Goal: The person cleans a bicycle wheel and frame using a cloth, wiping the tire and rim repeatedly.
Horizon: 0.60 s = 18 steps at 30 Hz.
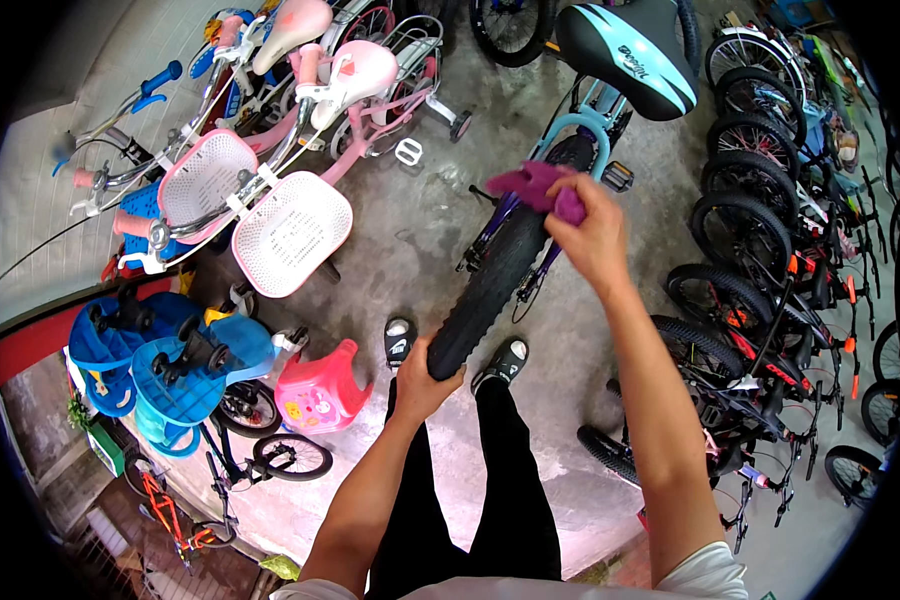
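In front of me stands a bicycle with a light blue frame, its black knobbly tyre (500, 285) pointing toward my legs. My left hand (429, 376) is closed round the near end of that tyre. Pinched in my right hand (592, 235) is a purple cloth (532, 188), which lies against the top of the tyre farther up, near the blue frame tube (582, 122). Beyond it sits the black and turquoise saddle (630, 62). A pedal (618, 177) sticks out to the right of the wheel. The fingers of my left hand are partly hidden by the tyre.
Pink children's bicycles with white baskets (292, 232) stand at the left. Blue plastic ride-on toys (180, 375) and a pink plastic seat (320, 392) are at the lower left. A row of bicycles with black wheels (740, 235) lines the right side of the concrete floor (410, 225).
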### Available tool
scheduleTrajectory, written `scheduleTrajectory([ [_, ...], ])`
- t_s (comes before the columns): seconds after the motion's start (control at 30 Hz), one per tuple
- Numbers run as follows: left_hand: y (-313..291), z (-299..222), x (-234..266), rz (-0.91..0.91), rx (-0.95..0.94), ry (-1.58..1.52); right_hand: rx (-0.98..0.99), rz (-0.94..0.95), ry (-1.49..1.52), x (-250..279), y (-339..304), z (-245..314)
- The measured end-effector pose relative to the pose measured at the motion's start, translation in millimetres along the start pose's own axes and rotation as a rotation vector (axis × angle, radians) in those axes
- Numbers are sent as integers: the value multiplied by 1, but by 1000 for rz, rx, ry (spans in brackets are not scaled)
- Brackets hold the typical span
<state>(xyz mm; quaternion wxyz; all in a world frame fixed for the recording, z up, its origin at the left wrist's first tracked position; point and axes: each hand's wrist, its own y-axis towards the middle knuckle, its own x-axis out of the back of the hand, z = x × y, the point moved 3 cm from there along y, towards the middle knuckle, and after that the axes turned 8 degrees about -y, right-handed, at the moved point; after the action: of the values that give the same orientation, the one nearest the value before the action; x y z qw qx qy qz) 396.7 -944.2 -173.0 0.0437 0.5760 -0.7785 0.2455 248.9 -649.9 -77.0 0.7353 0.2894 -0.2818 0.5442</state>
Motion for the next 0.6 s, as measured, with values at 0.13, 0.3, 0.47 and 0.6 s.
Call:
scheduleTrajectory([
  [0.13, -3, -1, -2, -8, 12, -13, 86, -15, 51, -3, -32, 10],
  [0.3, 0, -5, -12, 13, 2, -15, 100, 60, 159, -4, -78, 27],
  [0.47, 3, -1, -5, 24, -13, -51, 108, 41, 229, -5, -98, 32],
  [0.6, 11, -6, 1, 85, -8, -34, 129, 5, 161, -12, -97, 41],
])
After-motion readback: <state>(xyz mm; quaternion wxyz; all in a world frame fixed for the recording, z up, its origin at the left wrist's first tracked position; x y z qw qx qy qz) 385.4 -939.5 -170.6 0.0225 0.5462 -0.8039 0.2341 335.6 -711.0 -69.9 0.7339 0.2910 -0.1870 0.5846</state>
